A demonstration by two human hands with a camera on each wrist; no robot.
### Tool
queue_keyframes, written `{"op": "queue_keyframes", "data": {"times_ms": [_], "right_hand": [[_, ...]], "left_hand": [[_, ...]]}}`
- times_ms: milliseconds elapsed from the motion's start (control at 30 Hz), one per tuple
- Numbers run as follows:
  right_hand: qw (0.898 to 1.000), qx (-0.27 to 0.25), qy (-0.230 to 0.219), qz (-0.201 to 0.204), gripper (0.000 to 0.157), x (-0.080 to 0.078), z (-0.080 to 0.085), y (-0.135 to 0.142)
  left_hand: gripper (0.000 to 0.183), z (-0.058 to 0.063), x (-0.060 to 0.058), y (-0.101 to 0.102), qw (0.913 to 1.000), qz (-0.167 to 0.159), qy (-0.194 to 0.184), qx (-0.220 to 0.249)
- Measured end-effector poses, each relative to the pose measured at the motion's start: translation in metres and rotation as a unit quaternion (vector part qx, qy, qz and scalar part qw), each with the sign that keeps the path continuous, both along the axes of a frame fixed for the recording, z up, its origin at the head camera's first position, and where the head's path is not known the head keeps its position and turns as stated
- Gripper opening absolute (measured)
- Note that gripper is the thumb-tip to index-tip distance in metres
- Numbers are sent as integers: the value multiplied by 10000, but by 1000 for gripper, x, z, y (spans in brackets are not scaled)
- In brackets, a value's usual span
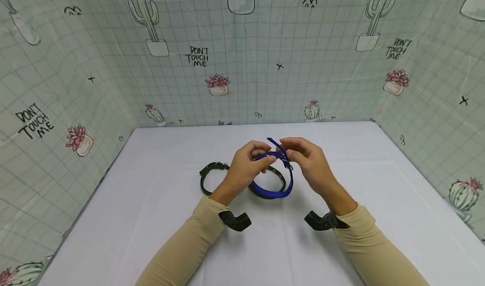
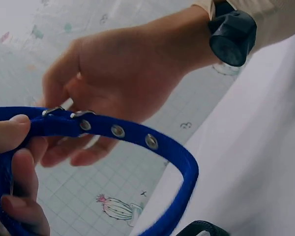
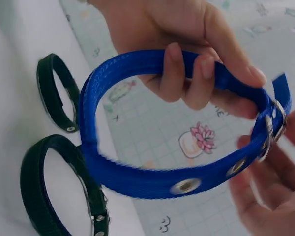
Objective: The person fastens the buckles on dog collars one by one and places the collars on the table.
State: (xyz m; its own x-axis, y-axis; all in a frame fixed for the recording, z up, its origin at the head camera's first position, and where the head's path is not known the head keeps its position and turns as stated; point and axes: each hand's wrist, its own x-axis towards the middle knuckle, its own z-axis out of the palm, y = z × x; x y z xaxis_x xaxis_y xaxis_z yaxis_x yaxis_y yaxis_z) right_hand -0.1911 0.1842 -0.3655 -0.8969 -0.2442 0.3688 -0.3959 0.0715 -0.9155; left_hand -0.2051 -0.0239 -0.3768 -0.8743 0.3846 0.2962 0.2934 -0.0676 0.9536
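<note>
A blue dog collar point(image 1: 273, 193) with a metal buckle and eyelets is held up as a buckled loop between both hands. My left hand point(image 1: 242, 166) grips the band beside the buckle, thumb on one face and fingers curled through the loop. My right hand point(image 1: 312, 164) is at the buckle point(image 3: 275, 120), thumb and fingers pinching around it; the collar partly hides its fingertips in the left wrist view. The collar's free strap end point(image 3: 282, 91) sticks out past the buckle.
Two dark green collars, one on the left point(image 1: 204, 180) and one behind the blue collar point(image 1: 281, 178), lie looped on the white table point(image 1: 151, 235). A printed cloth backdrop point(image 1: 257, 46) surrounds the table's back and sides.
</note>
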Motion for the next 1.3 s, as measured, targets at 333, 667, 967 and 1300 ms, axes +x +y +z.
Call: {"op": "queue_keyframes", "data": {"times_ms": [333,667,967,1300], "right_hand": [[9926,21,1215,49,29,6,-2,-3],[9936,-311,967,-504,30,2,-7,2],[9932,45,1134,-273,24,-1,-3,3],[9724,1391,1703,-785,20,10,17,1]], "left_hand": [[34,-3,3,-1,9988,122,-93,-476],[33,0,-1,-2,9953,104,-660,-699],[33,3,0,-4,9988,27,-453,-193],[32,1,0,-1,9992,269,69,-297]]}}
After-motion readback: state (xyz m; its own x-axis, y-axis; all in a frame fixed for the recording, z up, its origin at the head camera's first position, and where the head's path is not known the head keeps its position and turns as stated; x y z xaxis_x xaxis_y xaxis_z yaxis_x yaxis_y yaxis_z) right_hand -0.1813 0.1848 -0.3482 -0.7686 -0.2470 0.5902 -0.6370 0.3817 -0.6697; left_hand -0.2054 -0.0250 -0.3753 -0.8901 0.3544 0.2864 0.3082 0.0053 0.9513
